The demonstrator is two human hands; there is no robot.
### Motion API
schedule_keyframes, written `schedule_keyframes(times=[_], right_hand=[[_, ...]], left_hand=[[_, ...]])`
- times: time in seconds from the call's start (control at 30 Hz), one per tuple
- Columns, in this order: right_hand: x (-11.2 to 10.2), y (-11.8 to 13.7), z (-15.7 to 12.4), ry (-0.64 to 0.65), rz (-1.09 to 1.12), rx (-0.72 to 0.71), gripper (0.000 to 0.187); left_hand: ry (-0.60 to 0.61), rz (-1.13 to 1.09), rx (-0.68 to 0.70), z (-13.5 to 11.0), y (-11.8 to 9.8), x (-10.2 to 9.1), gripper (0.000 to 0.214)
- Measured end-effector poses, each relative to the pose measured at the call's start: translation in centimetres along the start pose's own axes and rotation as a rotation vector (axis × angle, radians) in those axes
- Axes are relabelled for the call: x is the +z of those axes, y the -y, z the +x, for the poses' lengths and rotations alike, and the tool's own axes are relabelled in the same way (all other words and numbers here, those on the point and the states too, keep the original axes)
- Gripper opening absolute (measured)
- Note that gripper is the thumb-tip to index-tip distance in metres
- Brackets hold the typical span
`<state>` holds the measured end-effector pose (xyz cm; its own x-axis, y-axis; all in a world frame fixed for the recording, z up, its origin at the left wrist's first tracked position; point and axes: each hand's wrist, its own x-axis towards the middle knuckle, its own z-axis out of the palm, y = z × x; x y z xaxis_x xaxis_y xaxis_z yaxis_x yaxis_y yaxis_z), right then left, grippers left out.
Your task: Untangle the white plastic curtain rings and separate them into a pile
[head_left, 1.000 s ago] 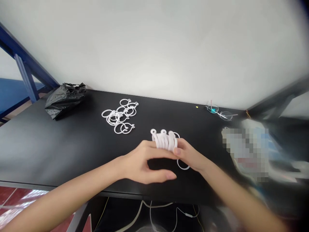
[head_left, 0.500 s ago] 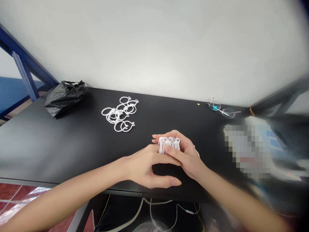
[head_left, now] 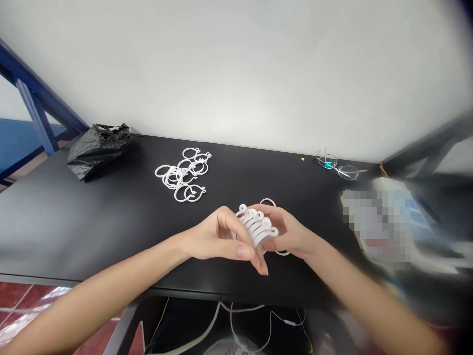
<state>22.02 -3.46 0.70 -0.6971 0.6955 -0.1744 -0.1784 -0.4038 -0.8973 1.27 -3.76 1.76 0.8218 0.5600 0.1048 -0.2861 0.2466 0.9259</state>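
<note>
Several white plastic curtain rings (head_left: 257, 225) with small eyelets are bunched side by side between my hands, just above the black table (head_left: 177, 256). My left hand (head_left: 216, 236) grips the bunch from the left, its fingers curled through or around the rings, thumb lying in front. From the right, my right hand (head_left: 291, 230) pinches the same bunch; some of its fingers are hidden behind the rings. Parts of other white rings (head_left: 268, 200) show behind and below my right hand. A loose pile of similar rings (head_left: 181, 176) lies on the table to the left.
At the back left sits a crumpled black plastic bag (head_left: 99, 150). Eyeglasses (head_left: 338, 167) lie by the wall at the back right, near a blurred, pixelated package (head_left: 380, 229). Cables (head_left: 271, 325) hang beneath the table's front edge.
My left hand has turned and curled round the bunch, its thumb drawing back. The rings now show fanned in a tilted row, eyelets upward. The loose pile has not moved.
</note>
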Motion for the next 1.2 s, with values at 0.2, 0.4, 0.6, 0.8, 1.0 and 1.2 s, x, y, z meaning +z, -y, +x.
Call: schedule_keyframes(times=[0.2,0.4,0.6,0.8,1.0,1.2], right_hand=[[1.9,-1.2,0.6,0.060,0.212,-0.067,0.042],[1.9,-1.0,0.7,-0.085,0.239,-0.126,0.027],[2.1,-1.4,0.6,-0.242,0.068,-0.122,0.038],[2.8,-1.5,0.4,-0.254,-0.084,-0.079,0.039],[3.1,-1.7,0.5,-0.320,-0.176,0.006,0.028],[2.8,-1.8,0.6,-0.258,-0.164,-0.039,0.025]], left_hand=[[-0.101,-0.221,0.045,0.5,1.3,-0.3,0.050],[-0.315,-0.104,0.012,0.7,0.8,-0.3,0.051],[-0.454,0.376,0.112,0.6,1.3,0.0,0.032],[-0.392,1.065,0.168,0.4,2.3,-0.5,0.034],[-0.271,1.498,-0.066,0.5,2.9,-0.7,0.024],[-0.255,1.354,0.003,0.5,2.1,-0.9,0.022]])
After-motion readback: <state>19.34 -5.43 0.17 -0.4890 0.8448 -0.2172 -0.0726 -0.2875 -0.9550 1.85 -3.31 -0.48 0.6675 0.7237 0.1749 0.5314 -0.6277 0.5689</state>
